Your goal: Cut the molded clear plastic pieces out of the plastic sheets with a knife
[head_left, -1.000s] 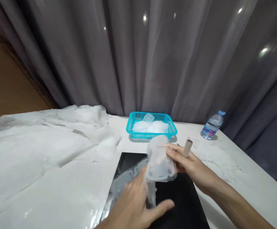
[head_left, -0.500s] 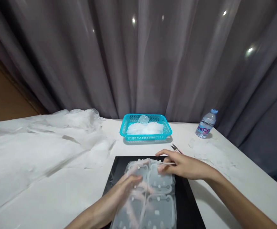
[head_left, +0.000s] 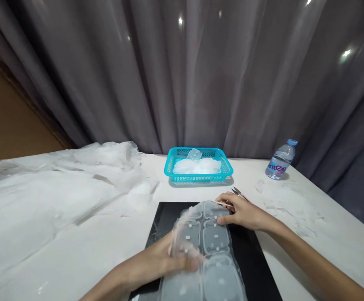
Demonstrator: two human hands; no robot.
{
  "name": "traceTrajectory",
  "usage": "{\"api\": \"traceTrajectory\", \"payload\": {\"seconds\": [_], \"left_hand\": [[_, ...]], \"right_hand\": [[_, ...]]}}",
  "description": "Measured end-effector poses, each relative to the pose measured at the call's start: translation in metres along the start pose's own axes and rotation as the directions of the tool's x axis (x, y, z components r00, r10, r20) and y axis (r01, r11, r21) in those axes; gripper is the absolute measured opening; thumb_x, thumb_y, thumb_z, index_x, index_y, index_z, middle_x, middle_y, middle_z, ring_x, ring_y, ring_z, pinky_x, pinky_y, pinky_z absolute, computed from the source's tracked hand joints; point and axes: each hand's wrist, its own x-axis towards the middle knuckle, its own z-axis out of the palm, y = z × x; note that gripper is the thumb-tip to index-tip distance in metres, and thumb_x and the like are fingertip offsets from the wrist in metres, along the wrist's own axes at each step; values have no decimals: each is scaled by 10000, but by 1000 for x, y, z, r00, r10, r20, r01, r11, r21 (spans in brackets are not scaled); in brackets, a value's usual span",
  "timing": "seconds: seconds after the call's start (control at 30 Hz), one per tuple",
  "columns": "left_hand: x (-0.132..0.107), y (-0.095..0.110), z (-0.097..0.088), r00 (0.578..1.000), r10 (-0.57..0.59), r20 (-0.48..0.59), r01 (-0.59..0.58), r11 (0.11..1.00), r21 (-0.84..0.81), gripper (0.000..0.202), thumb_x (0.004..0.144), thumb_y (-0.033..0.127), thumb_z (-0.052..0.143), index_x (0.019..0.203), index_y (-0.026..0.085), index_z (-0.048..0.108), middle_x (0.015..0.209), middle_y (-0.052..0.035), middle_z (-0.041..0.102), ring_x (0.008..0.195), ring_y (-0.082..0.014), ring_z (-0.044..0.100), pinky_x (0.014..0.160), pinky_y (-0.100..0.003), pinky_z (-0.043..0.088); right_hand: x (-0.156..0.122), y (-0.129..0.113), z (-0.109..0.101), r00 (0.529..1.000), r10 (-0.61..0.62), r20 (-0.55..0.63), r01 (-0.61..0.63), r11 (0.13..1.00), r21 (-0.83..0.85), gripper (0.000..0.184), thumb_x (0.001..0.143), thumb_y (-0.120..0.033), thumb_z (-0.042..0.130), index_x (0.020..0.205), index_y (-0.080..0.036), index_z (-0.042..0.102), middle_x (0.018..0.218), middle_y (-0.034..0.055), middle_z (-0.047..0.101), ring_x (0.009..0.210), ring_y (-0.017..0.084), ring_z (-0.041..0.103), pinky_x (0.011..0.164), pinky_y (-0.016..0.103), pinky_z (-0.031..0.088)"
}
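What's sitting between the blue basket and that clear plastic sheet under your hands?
In the head view, nothing stands there: just bare white table and the far edge of the black mat, between the turquoise basket and the clear moulded plastic sheet.

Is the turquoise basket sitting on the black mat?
No, the turquoise basket sits on the white table beyond the black mat, apart from it.

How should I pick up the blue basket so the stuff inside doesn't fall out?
Probably take the blue basket by the rims of its two short ends, one hand coming in from each side. It is wide, shallow and heaped with clear pieces, so lifting by one end would likely tip it.
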Motion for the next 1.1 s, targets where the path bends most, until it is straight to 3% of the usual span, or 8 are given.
{"api": "traceTrajectory", "payload": {"seconds": [0.2,0.4,0.6,0.7,0.77,0.87,0.97,1.1], "left_hand": [[-3,4,1,980,-186,-77,159,950,-268,664,909,611,733,1483,327,557,1414,-57,678,1409,-295,571,1168,-432,440],[0,-10,6,960,-277,-47,242,901,-360,499,790,530,869,1146,253,656,918,8,719,936,-206,721,863,-300,536],[-2,-11,-16,965,-211,-158,235,961,148,575,854,698,734,1108,195,620,883,-23,704,799,-198,681,674,-275,528],[-1,-7,-22,947,12,-320,152,862,483,543,891,713,667,1034,199,565,756,-1,648,649,-205,635,604,-313,512],[-1,-6,-20,883,239,-405,130,703,699,487,893,656,701,1022,210,556,837,-23,659,736,-234,653,675,-347,529],[0,-5,-12,845,470,-253,-12,490,872,367,991,505,641,1249,246,607,1243,-96,680,1163,-314,650,1002,-442,527],[1,-8,-8,899,434,-53,-160,440,884,430,1088,423,496,1509,350,539,1588,-51,533,1482,-324,471,1254,-512,349],[1,-13,-10,937,348,-9,-166,470,867,545,1080,496,512,1609,384,445,1700,-23,411,1566,-352,376,1302,-575,263]], "right_hand": [[-3,9,9,1000,-8,-26,2,975,-222,467,864,-409,774,1293,-287,639,1166,41,539,1115,237,575,1034,387,446],[-9,0,12,1000,1,-20,-7,956,-293,258,988,-367,617,1240,-316,610,1178,25,541,1023,213,614,1007,398,459],[-22,-21,18,998,14,-60,-36,918,-394,122,997,-291,613,1114,-261,591,1176,38,594,1035,238,632,928,366,450],[-39,-43,29,988,27,149,18,955,-295,245,955,-491,715,992,-268,621,1063,8,668,1038,253,649,873,333,450],[-50,-54,40,966,28,258,49,957,-287,373,876,-581,787,1041,-281,636,1141,15,676,1102,281,643,893,339,450],[-60,-60,54,947,42,319,75,935,-346,434,816,-536,864,1076,-270,641,1222,35,677,1116,294,659,905,341,462],[-61,-56,61,940,41,338,107,906,-408,349,817,-413,890,1004,-247,647,1115,27,727,1050,274,696,863,315,470],[-60,-42,69,881,-38,472,250,884,-395,208,910,-411,769,1017,-256,680,1007,16,769,847,217,715,699,288,466]]}}
